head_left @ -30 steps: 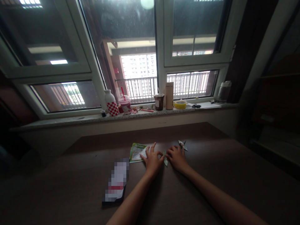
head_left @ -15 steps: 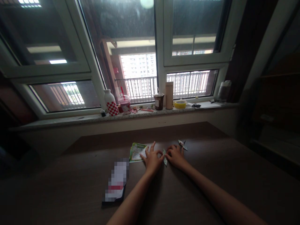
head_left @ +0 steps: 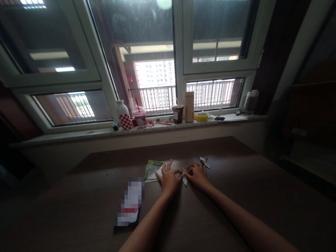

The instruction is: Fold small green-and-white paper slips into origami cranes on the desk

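Together, the left hand (head_left: 169, 180) and right hand (head_left: 198, 176) pinch pointed, folded paper (head_left: 185, 181) between narrowed fingers (head_left: 178, 171).

Table (head_left: 262, 189), before windowsill (head_left: 102, 134): folded paper (head_left: 185, 181) lies between left hand (head_left: 170, 180) and right hand (head_left: 197, 176); second folded piece (head_left: 205, 162) behind right hand.

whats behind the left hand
Part of a green-and-white paper shows beyond the left hand, on the table. The hand covers the paper's right side; anything beneath the palm cannot be seen.

Two hands (head_left: 170, 180) (head_left: 198, 176), two folded papers (head_left: 185, 181) (head_left: 204, 162), two cups (head_left: 140, 119) (head_left: 177, 114)
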### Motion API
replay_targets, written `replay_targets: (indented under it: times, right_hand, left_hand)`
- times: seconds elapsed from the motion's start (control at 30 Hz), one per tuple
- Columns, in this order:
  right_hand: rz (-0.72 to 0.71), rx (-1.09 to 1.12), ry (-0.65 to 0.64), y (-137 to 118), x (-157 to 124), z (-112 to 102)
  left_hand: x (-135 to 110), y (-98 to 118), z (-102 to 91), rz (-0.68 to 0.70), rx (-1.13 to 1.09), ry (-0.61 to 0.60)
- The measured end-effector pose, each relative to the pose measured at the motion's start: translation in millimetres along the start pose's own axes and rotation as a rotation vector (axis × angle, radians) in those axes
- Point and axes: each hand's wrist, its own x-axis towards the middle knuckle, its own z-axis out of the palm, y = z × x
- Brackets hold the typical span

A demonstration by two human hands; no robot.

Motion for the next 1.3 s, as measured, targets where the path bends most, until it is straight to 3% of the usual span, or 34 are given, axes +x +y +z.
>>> replay_targets:
  times: [0.3,1.3]
  right_hand:
    - [0.007,-0.074,0.030,1,-2,2]
    - [-0.009,0.066,0.069,11,-2,-3]
  left_hand:
    - [2,-1,3.3,0.002,0.045,-0.002]
    - [2,2,-1.2,0.006,-0.026,-0.008]
